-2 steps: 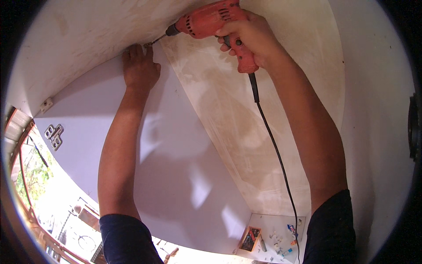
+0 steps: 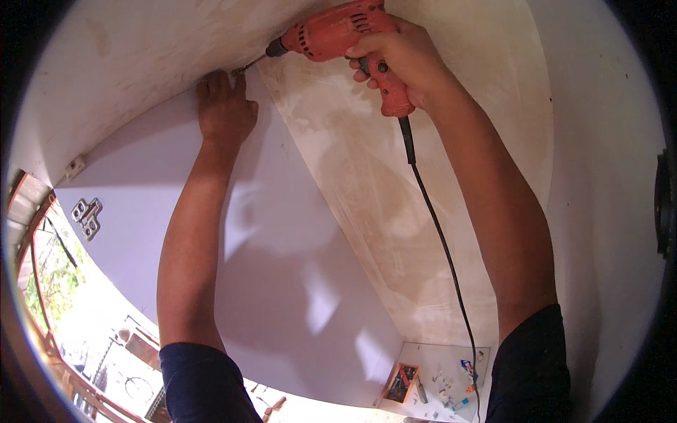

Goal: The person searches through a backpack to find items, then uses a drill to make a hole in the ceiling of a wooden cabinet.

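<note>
Drill (image 2: 335, 32): top centre, in the right hand (image 2: 402, 60); its bit points left, toward the left hand (image 2: 226, 109). Left hand: at the left panel's (image 2: 282, 247) upper edge. Cord (image 2: 449, 252): below the drill, before the middle panel (image 2: 381, 204), left of the right forearm. Hinge (image 2: 87, 218): near the left panel's outer edge. Box (image 2: 407, 365): on the lower board (image 2: 430, 352), left of loose small items (image 2: 460, 405).

No legible lettering, numbers or signs anywhere in view.

Red drill (image 2: 331, 34) — right fingers (image 2: 360, 75) gripping, left fingers (image 2: 213, 84) beside bit (image 2: 256, 63)
</note>
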Demonstrator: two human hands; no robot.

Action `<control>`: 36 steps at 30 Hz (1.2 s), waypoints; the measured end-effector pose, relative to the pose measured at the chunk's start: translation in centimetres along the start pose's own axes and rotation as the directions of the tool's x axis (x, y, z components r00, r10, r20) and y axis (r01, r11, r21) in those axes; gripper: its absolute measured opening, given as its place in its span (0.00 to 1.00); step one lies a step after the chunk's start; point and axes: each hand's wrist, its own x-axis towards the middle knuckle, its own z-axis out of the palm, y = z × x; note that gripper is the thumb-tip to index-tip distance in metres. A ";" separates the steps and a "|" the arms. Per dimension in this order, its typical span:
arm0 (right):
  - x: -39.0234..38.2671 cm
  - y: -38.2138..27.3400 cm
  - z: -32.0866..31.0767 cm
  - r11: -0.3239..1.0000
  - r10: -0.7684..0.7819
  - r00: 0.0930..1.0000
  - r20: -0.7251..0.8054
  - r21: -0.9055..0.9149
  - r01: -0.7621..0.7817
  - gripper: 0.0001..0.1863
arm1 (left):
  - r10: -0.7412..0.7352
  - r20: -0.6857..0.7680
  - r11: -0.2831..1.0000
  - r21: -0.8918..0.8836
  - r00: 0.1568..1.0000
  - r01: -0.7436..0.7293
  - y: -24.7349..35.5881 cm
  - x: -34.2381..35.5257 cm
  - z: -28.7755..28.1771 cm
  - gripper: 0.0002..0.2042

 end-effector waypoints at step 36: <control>0.4 0.4 -1.4 0.992 0.031 0.999 -0.020 -0.118 -0.033 0.17 | 0.273 0.643 0.845 -0.516 0.716 0.141 -6.9 -4.2 -23.8 0.15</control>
